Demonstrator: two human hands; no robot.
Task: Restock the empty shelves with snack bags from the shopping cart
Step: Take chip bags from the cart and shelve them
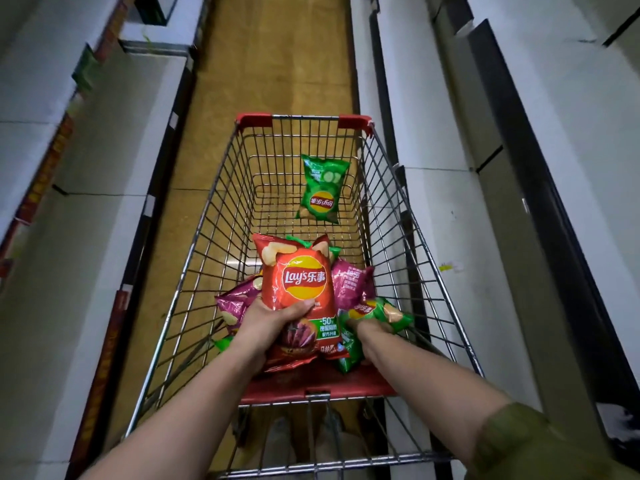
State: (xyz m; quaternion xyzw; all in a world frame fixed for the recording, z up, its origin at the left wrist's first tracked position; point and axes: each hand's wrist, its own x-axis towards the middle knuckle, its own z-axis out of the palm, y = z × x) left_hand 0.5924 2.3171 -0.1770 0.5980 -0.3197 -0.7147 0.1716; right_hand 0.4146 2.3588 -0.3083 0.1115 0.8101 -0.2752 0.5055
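Tan floor point(273, 64) between white shelves point(114, 109), wire cart point(221, 188) midway.

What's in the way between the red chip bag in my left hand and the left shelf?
Only the cart's left wire wall stands between the red bag in your left hand and the left shelf; nothing else visible blocks it.

Snack bags in wire cart point(408, 244), btw white shelves point(104, 161).
Red Lay's bag point(298, 282) upright, raised over purple bags point(349, 282) at near end; near green bag point(375, 311) at rt, crumpled; lone green bag point(320, 188) flat at far end.
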